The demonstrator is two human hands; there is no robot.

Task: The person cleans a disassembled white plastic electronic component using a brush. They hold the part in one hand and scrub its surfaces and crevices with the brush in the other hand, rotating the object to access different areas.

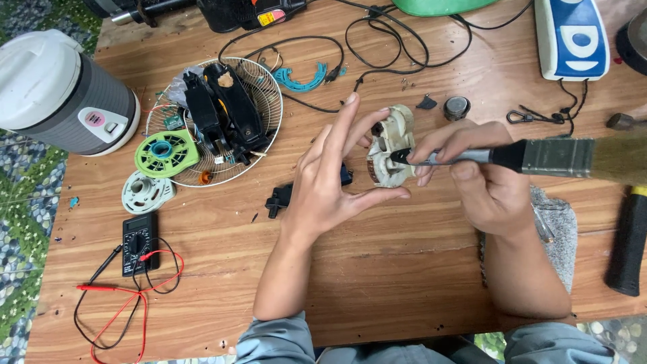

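My left hand (pixel 330 182) holds a small white fan motor (pixel 389 152) up over the wooden table (pixel 377 269), thumb beneath it and fingers spread behind. My right hand (pixel 482 182) grips a paintbrush (pixel 539 157) by its black handle, with the handle's narrow end pressed against the motor's face and the bristles pointing right. A small black plastic part (pixel 278 199) lies on the table just left of my left wrist.
A wire fan grille (pixel 269 91) holds black motor housings and a green ring. Nearby lie a white disc (pixel 147 191), a black multimeter (pixel 138 243) with red and black leads, a rice cooker (pixel 64 91), black cables, a hammer (pixel 630 236) and a grey cloth (pixel 556 229).
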